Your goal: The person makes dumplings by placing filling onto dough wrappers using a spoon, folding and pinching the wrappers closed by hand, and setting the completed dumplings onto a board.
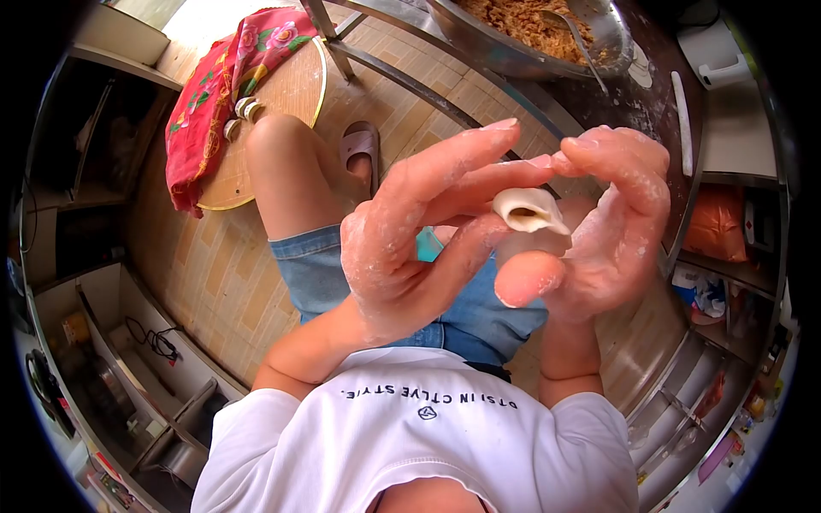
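Above tiled floor (222, 274), short of the table (620, 107) and its bowl (505, 58) of crumbly brown mixture (522, 26) at far right, pinches a hollow dough piece (527, 211) between floury left hand (419, 227) and right hand (611, 227), with curled fingers.

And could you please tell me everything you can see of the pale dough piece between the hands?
The dough piece is small, creamy white and soft-looking, with a smooth, curved rim around a dark hollow that faces the camera. Its shape is uneven, drawn out toward the lower right. It is held up in the air between two flour-dusted hands. The left hand touches its left edge; the right hand's contact is unclear.
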A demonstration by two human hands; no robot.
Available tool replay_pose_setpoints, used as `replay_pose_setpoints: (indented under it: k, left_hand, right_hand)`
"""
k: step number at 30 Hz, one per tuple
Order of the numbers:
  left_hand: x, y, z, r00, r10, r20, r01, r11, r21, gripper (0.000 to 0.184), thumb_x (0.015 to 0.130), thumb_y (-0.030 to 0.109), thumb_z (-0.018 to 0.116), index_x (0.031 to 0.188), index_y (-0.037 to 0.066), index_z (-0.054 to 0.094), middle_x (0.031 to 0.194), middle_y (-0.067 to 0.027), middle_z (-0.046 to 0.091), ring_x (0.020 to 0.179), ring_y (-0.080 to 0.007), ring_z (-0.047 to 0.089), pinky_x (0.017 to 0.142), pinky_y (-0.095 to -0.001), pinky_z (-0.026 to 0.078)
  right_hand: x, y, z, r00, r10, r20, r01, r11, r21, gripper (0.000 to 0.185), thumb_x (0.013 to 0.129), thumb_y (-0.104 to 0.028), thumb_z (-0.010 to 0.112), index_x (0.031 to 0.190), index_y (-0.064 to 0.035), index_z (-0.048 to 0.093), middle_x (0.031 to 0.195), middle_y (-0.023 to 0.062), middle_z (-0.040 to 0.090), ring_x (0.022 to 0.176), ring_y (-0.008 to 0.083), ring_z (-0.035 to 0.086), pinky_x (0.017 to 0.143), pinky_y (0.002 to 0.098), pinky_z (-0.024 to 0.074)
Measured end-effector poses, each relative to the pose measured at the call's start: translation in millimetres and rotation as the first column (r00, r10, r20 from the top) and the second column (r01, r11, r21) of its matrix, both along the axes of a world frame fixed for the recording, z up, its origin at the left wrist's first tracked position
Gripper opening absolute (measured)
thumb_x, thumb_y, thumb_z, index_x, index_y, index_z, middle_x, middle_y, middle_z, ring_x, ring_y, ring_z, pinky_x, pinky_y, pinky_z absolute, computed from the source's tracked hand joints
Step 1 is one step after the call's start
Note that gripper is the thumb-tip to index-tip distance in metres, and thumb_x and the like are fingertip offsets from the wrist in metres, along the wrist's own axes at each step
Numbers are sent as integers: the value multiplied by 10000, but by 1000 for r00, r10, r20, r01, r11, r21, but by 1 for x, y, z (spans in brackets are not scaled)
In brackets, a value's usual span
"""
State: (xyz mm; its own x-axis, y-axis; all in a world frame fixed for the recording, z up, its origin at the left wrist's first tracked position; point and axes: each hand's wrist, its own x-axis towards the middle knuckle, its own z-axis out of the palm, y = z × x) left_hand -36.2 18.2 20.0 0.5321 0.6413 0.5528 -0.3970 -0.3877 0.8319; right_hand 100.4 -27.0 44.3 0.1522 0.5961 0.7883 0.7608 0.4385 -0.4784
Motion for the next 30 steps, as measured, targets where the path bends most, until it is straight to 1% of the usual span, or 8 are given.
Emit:
replay_pose_setpoints:
  k: [6,11,14,17,22,26,29,30]
  left_hand:
    - [-2,1,-1,997,-36,-64,36,999,4,585,855,116,576,1299,-87,254,1328,-250,357,1021,-282,576,857,-320,476]
    - [-1,1,2,999,-29,-35,26,996,-80,626,813,1,575,1340,-52,240,1322,-196,401,1005,-259,592,827,-287,478]
    - [-2,2,5,991,57,-117,-68,993,-92,674,817,72,603,1352,-57,214,1269,-196,460,1018,-213,575,861,-275,446]
    - [-2,-2,13,993,-114,-45,88,918,-386,686,814,133,634,1341,-68,244,1192,-171,523,1011,-174,564,867,-264,432]
    - [-10,9,15,869,-487,-91,345,727,-594,437,853,30,543,1261,-38,403,1003,-85,597,924,-132,576,812,-248,472]
    - [-3,1,3,928,-369,52,306,676,-670,427,856,19,531,1255,-48,398,1120,-76,530,1013,-122,521,866,-261,443]
    - [-1,-8,1,944,-252,213,327,624,-710,470,839,-40,506,1284,-45,356,1150,-85,510,1042,-122,503,881,-269,440]
    - [-4,-5,7,930,-362,64,300,646,-701,520,850,27,505,1324,-27,297,1211,-100,471,1113,-152,471,938,-311,411]
  right_hand:
    - [11,-7,12,973,75,219,-53,993,-107,431,693,-539,639,743,-114,590,793,30,480,725,181,454,765,369,407]
    - [10,1,9,984,175,-43,-180,965,-192,446,682,-508,665,788,-75,634,925,94,497,848,209,477,811,355,383]
    - [19,7,10,953,303,23,-293,936,-196,412,670,-474,678,777,-76,668,1005,127,506,943,231,475,846,353,351]
    - [21,8,9,933,359,-13,-355,914,-195,351,664,-440,681,738,-97,688,1024,117,525,963,241,472,855,357,340]
    - [23,7,12,925,378,51,-340,878,-338,313,636,-426,680,691,-117,690,1003,54,556,931,237,478,853,366,339]
    - [13,9,2,951,264,-158,-299,915,-272,359,641,-441,682,742,-96,697,941,71,584,910,202,485,848,356,352]
    - [23,3,-5,961,274,-30,-271,919,-287,486,664,-489,671,866,-48,689,999,108,582,928,200,496,838,337,385]
    - [27,0,-5,954,300,32,-278,915,-293,523,665,-505,665,893,-36,683,1039,114,570,937,204,498,836,333,392]
